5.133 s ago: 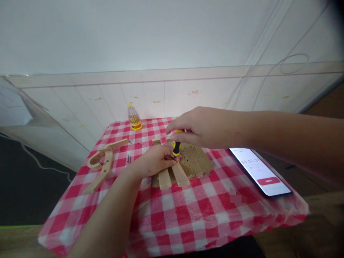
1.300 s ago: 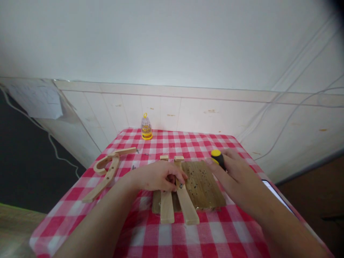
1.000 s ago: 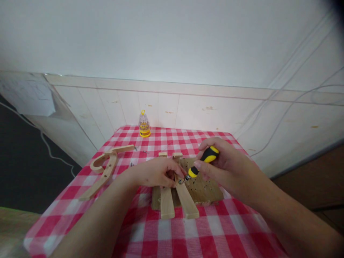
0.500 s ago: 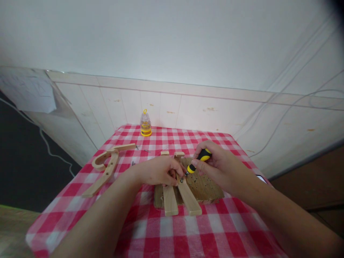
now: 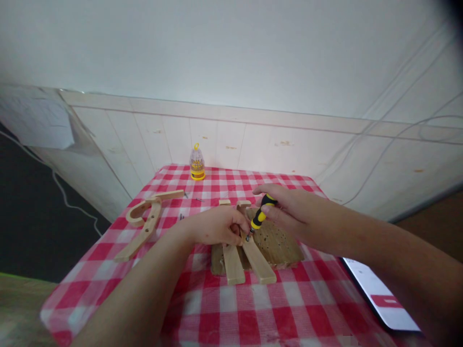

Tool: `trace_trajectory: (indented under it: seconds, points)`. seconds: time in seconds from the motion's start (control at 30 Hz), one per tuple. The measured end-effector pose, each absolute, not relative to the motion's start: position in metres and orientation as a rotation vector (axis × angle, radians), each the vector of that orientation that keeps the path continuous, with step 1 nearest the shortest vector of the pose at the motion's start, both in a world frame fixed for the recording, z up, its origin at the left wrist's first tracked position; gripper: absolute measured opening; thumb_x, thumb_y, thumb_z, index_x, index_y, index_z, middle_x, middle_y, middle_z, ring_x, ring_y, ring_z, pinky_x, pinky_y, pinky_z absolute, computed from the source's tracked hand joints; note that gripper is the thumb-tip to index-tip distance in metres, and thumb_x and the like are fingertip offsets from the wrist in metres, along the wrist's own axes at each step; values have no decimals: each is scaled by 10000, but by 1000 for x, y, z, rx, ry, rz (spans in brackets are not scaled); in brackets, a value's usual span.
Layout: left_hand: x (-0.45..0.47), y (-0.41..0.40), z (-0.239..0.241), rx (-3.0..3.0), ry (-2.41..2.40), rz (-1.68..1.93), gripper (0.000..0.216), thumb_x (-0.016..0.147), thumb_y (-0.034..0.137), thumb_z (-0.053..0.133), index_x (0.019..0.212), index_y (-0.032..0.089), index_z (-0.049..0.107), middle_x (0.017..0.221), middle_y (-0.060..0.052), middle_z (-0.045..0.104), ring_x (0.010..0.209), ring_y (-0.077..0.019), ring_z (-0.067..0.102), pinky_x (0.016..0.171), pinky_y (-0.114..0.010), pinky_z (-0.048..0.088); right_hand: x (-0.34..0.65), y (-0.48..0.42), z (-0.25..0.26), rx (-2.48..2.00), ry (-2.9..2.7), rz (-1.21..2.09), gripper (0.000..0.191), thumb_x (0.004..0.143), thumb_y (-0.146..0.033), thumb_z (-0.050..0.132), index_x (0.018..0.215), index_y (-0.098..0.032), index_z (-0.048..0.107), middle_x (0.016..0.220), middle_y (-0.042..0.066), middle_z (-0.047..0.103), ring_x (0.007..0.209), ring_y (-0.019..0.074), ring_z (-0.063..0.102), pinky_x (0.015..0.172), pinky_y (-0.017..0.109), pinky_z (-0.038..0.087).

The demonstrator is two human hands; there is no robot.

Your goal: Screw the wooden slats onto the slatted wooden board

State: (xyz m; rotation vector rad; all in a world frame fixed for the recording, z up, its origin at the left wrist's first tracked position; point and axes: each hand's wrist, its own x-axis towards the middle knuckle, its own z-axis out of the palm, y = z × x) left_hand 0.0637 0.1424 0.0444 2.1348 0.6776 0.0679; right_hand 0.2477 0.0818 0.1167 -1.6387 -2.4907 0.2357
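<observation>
My right hand point(image 5: 285, 205) grips a yellow and black screwdriver point(image 5: 259, 218), tilted with its shaft down to the left. Its tip meets a small metal fastener point(image 5: 248, 237) on a light wooden piece point(image 5: 261, 262). My left hand point(image 5: 222, 225) is closed at that same spot, fingers pinching the wooden piece beside the tip; the exact hold is partly hidden. A second wooden piece point(image 5: 234, 266) lies to the left, passing under my left hand. Both rest on a worn wooden board point(image 5: 280, 243) pitted with holes.
A curved wooden assembly point(image 5: 139, 233) lies at the left of the checked tablecloth point(image 5: 202, 308). Small screws point(image 5: 199, 199) lie behind my left hand. A clear bit case with a yellow base point(image 5: 197, 169) stands at the back. A phone point(image 5: 379, 294) lies under my right forearm.
The screwdriver has become steeper, and my right hand's grip on it has shifted, its index finger now lifted. More of the phone shows. My left hand stays at the wooden piece.
</observation>
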Motion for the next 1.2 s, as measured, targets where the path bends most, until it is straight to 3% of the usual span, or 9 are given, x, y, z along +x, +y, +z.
trace_trajectory:
  seconds: [0.13,0.23,0.37,0.43,0.53,0.63,0.73,1.0,1.2]
  points:
    - [63,143,43,2048,678,58,184,721,86,579,878,133,663,642,19,580,545,-82,533,501,-157,406,240,99,119,-1929,-2491,-284,561,826,-616,375,588,-161,600,549,83,570,536,165,513,490,268,259]
    - [63,143,41,2009,660,64,169,719,83,579,860,132,659,643,18,576,551,-83,534,502,-158,411,240,106,109,-1716,-2502,-185,446,895,-470,335,876,-182,675,808,84,672,705,186,591,570,268,352]
    - [64,143,41,2013,658,68,156,721,76,570,840,127,658,614,23,576,519,-78,530,493,-165,401,250,103,108,-1449,-2564,185,408,910,-315,322,1236,-197,538,1154,80,617,992,186,572,762,275,414]
    - [64,144,40,2012,656,71,157,717,77,575,837,134,658,613,28,585,505,-72,529,492,-166,396,257,101,117,-1495,-2567,254,400,908,-310,305,1207,-208,551,1067,66,645,911,170,587,717,265,412]
    - [64,144,39,2013,654,80,183,706,88,589,864,146,661,635,27,597,521,-77,541,496,-167,400,260,100,131,-1635,-2689,132,392,897,-421,341,811,-197,651,672,30,623,590,129,527,552,243,328]
    - [64,144,39,1992,679,72,182,711,94,582,872,137,655,626,23,581,515,-82,534,487,-170,408,254,103,133,-1844,-2622,-216,535,864,-554,364,556,-174,580,471,24,490,460,110,418,496,258,228]
    - [64,144,38,1998,684,75,169,713,96,580,861,130,652,636,19,578,521,-80,532,490,-168,407,248,104,127,-1758,-2521,-227,468,884,-485,376,628,-174,614,570,32,566,544,121,488,534,256,274]
    - [64,144,39,2011,661,81,182,711,99,579,871,137,658,649,23,589,521,-74,527,499,-162,404,261,85,129,-1342,-2702,473,322,894,-347,345,926,-219,638,854,46,656,739,154,566,651,255,391]
    - [64,143,40,2035,674,71,193,717,113,568,887,128,659,655,7,594,532,-91,539,508,-180,417,255,104,116,-1826,-2631,-249,364,890,-428,392,739,-196,628,608,52,567,567,157,506,535,262,270]
